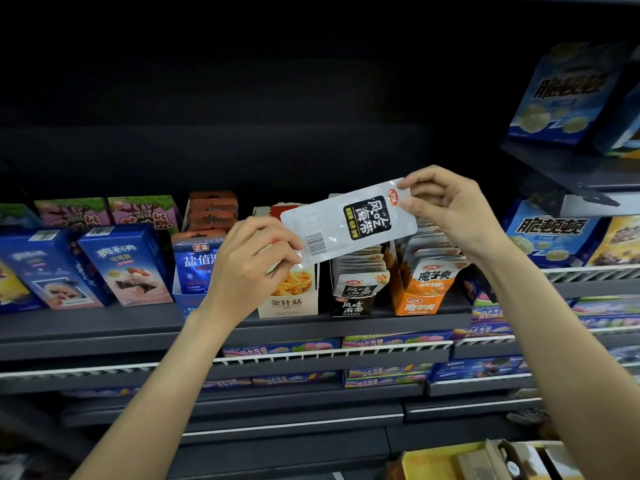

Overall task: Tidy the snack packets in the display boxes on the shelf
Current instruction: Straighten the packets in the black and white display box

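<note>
Packet up, held at both ends

Both hands are on one silver seaweed packet [348, 220], lifted clear of the shelf [207, 327] and tilted, far-right end high. The left hand [252, 258] pinches the lower-left end by the barcode; the right hand [450, 206] pinches the upper-right corner with thumb and fingertips. It hangs right above the black display box [353, 303] of matching seaweed packets, with the cream mushroom box [289, 303] to the left and the orange konjac box [420, 296] to the right.

Handling call: it looks light, flat and floppy, glossy film that could slide under a loose pinch. The sealed edges look like the stiffest place to hold, which is where both hands sit. No sign of fragility, though the film would crease if bent hard. Slotting it upright into that tight row probably calls for a grip on the top edge, leaving the bottom free to wedge between its neighbours.
</note>
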### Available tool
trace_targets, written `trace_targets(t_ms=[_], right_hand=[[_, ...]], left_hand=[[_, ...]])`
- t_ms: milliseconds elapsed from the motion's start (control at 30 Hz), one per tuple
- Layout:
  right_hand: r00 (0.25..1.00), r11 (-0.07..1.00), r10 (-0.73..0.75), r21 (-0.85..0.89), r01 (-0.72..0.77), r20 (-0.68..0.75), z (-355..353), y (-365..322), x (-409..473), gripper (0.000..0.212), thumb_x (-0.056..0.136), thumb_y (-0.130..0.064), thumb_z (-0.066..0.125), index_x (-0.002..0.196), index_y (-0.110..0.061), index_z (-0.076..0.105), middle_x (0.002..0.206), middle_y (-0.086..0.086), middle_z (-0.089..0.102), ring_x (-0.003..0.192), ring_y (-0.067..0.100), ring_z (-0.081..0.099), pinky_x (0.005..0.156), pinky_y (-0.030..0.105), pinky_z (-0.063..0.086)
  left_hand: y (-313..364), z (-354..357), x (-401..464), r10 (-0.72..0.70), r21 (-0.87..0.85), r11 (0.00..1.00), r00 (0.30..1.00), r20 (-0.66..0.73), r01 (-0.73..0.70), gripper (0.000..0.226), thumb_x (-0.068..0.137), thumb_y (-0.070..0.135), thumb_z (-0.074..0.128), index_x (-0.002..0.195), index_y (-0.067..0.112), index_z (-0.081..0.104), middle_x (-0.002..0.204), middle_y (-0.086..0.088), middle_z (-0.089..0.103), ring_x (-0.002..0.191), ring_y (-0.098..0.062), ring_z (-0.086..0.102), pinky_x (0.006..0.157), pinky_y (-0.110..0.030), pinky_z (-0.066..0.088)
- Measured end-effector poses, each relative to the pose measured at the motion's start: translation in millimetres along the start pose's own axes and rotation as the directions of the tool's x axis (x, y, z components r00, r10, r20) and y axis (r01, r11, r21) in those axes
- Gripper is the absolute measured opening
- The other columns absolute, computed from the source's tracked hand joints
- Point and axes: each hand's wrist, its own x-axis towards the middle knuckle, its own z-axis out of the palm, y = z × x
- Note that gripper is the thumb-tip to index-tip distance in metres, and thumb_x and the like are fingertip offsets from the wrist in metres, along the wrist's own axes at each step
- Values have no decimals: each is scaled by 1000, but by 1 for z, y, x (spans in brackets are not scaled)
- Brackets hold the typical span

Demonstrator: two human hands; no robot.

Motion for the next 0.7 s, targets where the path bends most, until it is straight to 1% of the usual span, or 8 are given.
trace_targets(t_ms=[167, 267, 333, 367, 467, 533, 600, 700], right_hand=[[997, 998, 63, 21, -63, 38, -8, 3, 0, 28, 100, -10, 44, 104, -24, 67, 100, -7, 72, 98, 10, 67, 78, 21, 53], [1000, 996, -30, -86, 31, 9, -12, 6, 5, 19, 92, -8, 58, 101, -23, 65, 101, -1, 68, 93, 10, 66, 74, 23, 54], [993, 967, -80, -248, 57, -85, -13, 14, 11, 6, 87, -22, 67, 92, -24, 66, 99, 10, 60, 87, 17, 60, 69, 29, 54], [985, 954, -97, -297, 50, -145, -14, 18, 14, 9, 86, -29, 67, 92, -22, 66, 100, 14, 56, 87, 20, 58, 66, 29, 54], [963, 975, -99, -219, 43, -252, -14, 23, 19, 12, 92, -25, 61, 99, -14, 60, 103, 8, 62, 90, 13, 65, 59, 22, 56], [945, 975, -118, -217, 51, -306, -16, 23, 21, 11, 95, -21, 57, 101, -12, 58, 99, 3, 66, 86, 10, 68, 58, 21, 56], [930, 943, -178, -325, 68, -321, -20, 29, 25, 14, 95, -21, 57, 102, -8, 60, 96, 6, 68, 81, 10, 68, 57, 21, 56], [923, 817, -287, -568, 97, -256, -22, 38, 40, 21, 94, -26, 59, 103, -7, 64, 86, 6, 67, 67, 16, 67, 53, 32, 56]], left_hand=[[-1, 3, 4, -158, -141, 978, 987, -1, 157, 6, 82, 10, 68, 87, 6, 69, 89, -5, 69, 88, -12, 62, 79, -27, 51], [7, 7, 24, -327, -243, 920, 944, -43, 308, 8, 84, 10, 69, 89, 5, 67, 85, 2, 64, 79, -4, 58, 74, -12, 47], [10, 13, 39, -437, -313, 860, 898, -46, 402, 9, 84, 13, 70, 92, 12, 65, 84, 10, 62, 77, -1, 59, 72, -11, 46], [11, 17, 45, -497, -362, 815, 867, -35, 453, 11, 84, 15, 70, 93, 17, 63, 84, 14, 62, 77, 0, 60, 71, -11, 47], [9, 32, 58, -675, -495, 632, 738, 28, 597, 17, 86, 17, 68, 100, 21, 60, 89, 15, 63, 81, 0, 62, 71, -13, 49], [4, 41, 59, -726, -470, 572, 682, 93, 672, 20, 90, 20, 63, 109, 22, 57, 95, 16, 62, 86, 1, 61, 74, -15, 51], [-1, 49, 55, -673, -372, 613, 707, 216, 697, 20, 93, 21, 58, 113, 19, 58, 102, 11, 63, 91, 0, 60, 80, -19, 51], [-3, 59, 41, -436, -145, 831, 791, 430, 537, 27, 96, 29, 52, 117, 16, 62, 117, 2, 63, 108, -9, 57, 93, -26, 45]])
